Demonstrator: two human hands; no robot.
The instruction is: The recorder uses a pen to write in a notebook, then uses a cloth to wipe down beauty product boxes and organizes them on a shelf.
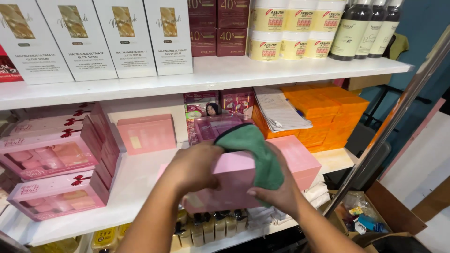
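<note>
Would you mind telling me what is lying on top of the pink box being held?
A green cloth drapes over the pink box, pressed by the right hand; the left hand grips its left side. The surface beneath them is hidden.

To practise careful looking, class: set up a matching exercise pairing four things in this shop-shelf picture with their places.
Things:
1. green cloth
2. white boxes
3. orange boxes
4. dark bottles

Places:
A. top shelf, far right
B. middle shelf, right
C. top shelf, left
D. draped over the pink box held by both hands, under the right hand

Pairs: 1-D, 2-C, 3-B, 4-A
</note>
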